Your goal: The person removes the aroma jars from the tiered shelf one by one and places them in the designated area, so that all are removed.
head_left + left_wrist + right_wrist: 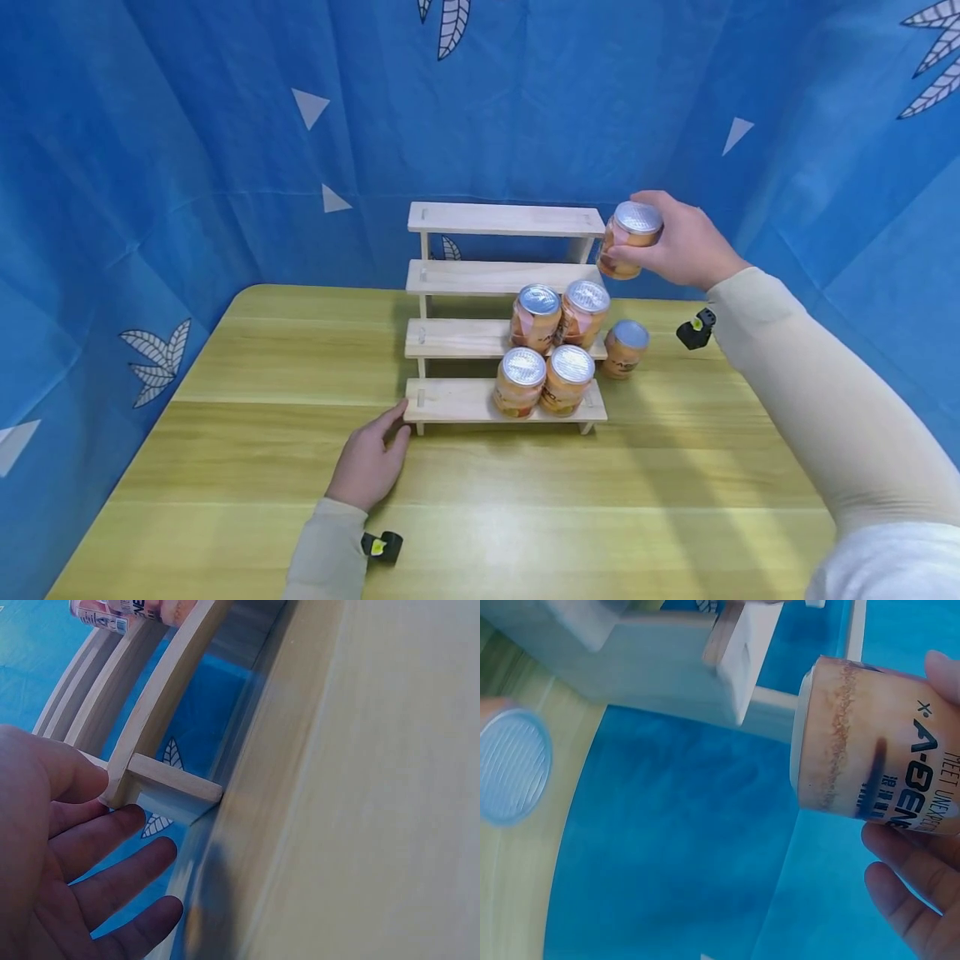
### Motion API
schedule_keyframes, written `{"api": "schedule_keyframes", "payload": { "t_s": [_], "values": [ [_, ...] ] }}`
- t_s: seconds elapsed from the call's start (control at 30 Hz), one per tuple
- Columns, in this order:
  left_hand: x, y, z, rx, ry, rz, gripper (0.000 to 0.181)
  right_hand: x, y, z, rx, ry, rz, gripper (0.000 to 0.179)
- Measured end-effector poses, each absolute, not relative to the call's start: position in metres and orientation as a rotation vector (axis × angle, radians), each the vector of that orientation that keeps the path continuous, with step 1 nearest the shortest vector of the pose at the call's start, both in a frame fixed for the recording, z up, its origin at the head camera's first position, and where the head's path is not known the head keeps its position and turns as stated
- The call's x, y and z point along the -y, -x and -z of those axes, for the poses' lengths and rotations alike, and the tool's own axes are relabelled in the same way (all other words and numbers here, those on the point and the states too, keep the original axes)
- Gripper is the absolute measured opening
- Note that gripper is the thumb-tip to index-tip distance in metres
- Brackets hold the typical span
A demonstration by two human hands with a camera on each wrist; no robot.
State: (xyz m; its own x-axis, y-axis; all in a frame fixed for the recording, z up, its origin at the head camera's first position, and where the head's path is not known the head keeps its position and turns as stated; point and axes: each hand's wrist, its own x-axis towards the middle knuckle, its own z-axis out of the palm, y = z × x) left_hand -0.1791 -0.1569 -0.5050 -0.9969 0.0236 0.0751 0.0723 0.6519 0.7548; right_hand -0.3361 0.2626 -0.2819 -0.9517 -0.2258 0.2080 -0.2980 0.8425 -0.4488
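Note:
A light wooden four-step display shelf (465, 400) stands on the table. My left hand (370, 462) is at the left end of its lowest step, thumb and index finger pinching the board's end (120, 780), the other fingers spread. High at the right, beside the top steps, my right hand (686, 237) grips a peach-coloured can (637, 218) with a silver lid, raised off the surface. In the right wrist view, dark lettering shows on this can (870, 742). Two similar cans (520, 383) sit on the lowest step's right half, and two more (536, 321) on the step above.
One more can (626, 350) stands on the wooden table (300, 350), close to the shelf's right side and below my right hand. A blue curtain (262, 150) with leaf and triangle prints hangs behind and at both sides.

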Motion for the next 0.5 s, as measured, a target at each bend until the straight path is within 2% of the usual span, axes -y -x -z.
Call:
{"api": "schedule_keyframes", "payload": {
  "t_s": [0.5],
  "values": [
    [0.157, 0.180, 0.503, 2.811, 0.080, 1.286, 0.047, -0.292, 0.327, 0.302, 2.923, -0.330, -0.709, 0.095]
  ]
}}
